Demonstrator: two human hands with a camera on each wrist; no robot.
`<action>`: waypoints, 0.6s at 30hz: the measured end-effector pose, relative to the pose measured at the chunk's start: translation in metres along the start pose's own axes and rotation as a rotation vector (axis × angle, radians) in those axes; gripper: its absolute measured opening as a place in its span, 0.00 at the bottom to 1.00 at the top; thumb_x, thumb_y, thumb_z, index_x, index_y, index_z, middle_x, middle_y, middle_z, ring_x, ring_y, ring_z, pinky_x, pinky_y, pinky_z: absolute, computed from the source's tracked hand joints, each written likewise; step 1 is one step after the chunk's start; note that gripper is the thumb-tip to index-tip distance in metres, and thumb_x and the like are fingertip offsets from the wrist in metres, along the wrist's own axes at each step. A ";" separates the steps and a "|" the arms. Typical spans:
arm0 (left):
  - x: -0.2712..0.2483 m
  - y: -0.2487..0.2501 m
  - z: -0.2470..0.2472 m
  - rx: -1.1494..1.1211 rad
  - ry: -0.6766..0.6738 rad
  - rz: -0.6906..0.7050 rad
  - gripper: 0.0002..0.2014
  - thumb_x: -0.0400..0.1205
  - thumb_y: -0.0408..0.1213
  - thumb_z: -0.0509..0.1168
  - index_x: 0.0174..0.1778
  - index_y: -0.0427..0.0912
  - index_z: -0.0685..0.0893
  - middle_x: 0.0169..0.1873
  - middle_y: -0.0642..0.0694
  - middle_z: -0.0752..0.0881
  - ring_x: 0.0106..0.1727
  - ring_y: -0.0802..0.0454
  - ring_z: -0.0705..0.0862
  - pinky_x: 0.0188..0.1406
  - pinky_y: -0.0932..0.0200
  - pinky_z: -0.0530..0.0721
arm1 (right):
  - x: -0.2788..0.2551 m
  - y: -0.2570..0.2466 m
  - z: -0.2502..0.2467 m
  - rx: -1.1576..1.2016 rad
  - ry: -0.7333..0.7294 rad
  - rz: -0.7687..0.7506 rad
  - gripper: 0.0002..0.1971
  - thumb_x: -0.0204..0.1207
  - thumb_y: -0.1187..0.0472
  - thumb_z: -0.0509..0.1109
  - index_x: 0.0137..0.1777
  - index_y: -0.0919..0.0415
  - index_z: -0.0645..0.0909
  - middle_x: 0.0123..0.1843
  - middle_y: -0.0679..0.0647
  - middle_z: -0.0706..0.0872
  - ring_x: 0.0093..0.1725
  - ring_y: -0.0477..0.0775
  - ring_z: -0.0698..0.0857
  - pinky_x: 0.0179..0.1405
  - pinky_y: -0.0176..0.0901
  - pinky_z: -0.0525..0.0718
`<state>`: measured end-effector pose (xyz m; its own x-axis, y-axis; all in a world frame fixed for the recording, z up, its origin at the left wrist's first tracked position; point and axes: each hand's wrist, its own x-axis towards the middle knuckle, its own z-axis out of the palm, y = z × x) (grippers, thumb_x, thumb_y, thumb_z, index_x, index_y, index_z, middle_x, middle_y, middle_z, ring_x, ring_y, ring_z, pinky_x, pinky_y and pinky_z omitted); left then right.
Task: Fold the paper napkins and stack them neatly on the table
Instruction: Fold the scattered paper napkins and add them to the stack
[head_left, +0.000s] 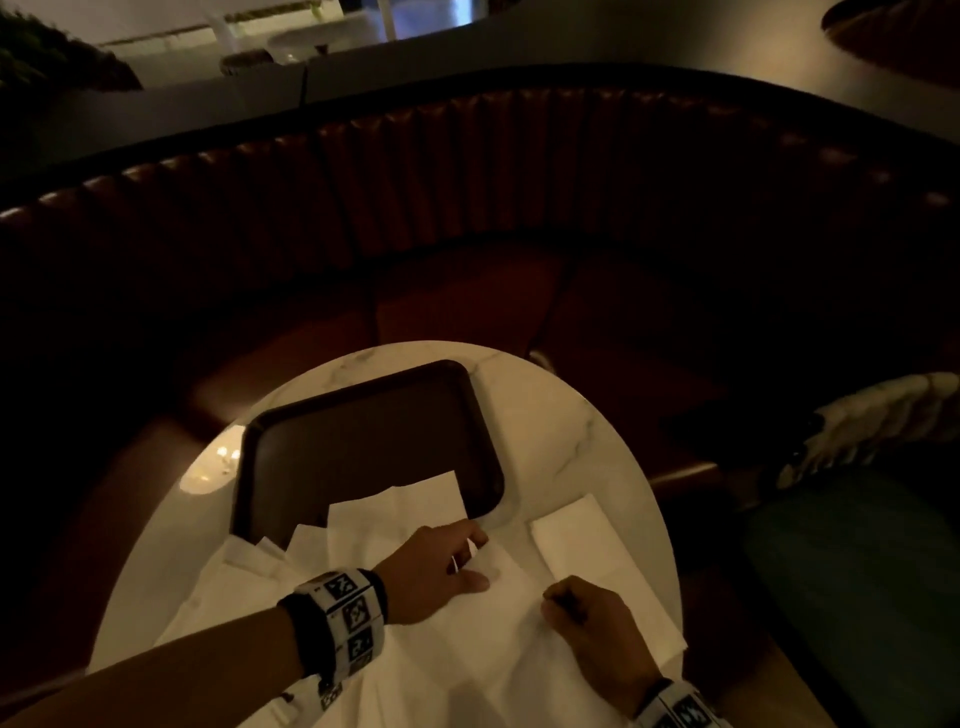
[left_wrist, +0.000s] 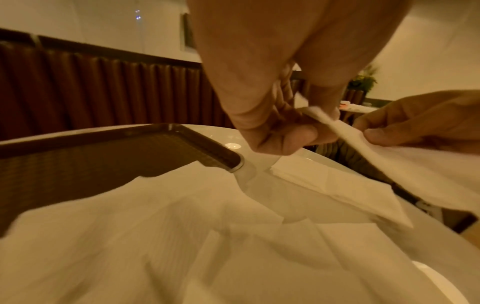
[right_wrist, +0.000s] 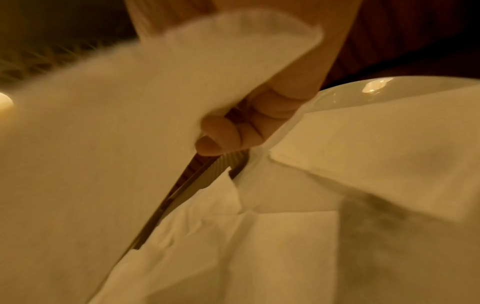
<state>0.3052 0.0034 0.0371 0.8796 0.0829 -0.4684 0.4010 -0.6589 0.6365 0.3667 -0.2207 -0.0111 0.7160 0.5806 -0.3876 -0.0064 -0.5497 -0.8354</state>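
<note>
One white paper napkin (head_left: 498, 613) is lifted between both hands over the round marble table (head_left: 561, 415). My left hand (head_left: 467, 558) pinches its far corner (left_wrist: 315, 113) between thumb and fingers. My right hand (head_left: 563, 605) grips the napkin's right edge with curled fingers (right_wrist: 226, 133); the sheet (right_wrist: 130, 113) drapes across that view. Several loose unfolded napkins (head_left: 395, 514) lie under the hands, partly over the tray. A folded napkin (head_left: 582, 545) lies flat to the right (left_wrist: 337, 185) (right_wrist: 376, 154).
A dark brown tray (head_left: 363, 431) sits on the far left of the table, its near end covered by napkins. A curved brown booth bench (head_left: 467, 218) wraps behind the table. A teal seat cushion (head_left: 857, 571) is at the right.
</note>
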 end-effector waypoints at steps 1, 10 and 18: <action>0.010 0.005 0.003 -0.013 0.009 0.003 0.16 0.78 0.47 0.71 0.60 0.53 0.77 0.44 0.51 0.85 0.42 0.57 0.84 0.47 0.61 0.85 | 0.005 0.010 -0.008 -0.010 0.008 0.023 0.04 0.76 0.56 0.71 0.40 0.46 0.83 0.38 0.45 0.89 0.40 0.36 0.85 0.43 0.29 0.79; 0.042 0.001 0.031 0.030 -0.078 -0.056 0.11 0.82 0.45 0.66 0.59 0.56 0.75 0.46 0.56 0.82 0.44 0.60 0.83 0.47 0.65 0.83 | 0.055 0.068 -0.067 -0.095 0.176 0.203 0.10 0.77 0.59 0.69 0.36 0.46 0.77 0.40 0.49 0.86 0.45 0.50 0.84 0.53 0.46 0.81; 0.047 -0.001 0.066 0.719 -0.248 0.259 0.25 0.85 0.50 0.57 0.77 0.65 0.57 0.83 0.54 0.46 0.82 0.43 0.45 0.79 0.35 0.53 | 0.072 0.073 -0.054 -0.116 0.341 0.240 0.05 0.79 0.60 0.66 0.49 0.58 0.83 0.48 0.55 0.88 0.48 0.55 0.82 0.48 0.37 0.74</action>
<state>0.3293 -0.0411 -0.0258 0.8059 -0.2511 -0.5361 -0.1449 -0.9617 0.2326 0.4553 -0.2515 -0.0789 0.8937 0.2065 -0.3983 -0.1366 -0.7204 -0.6800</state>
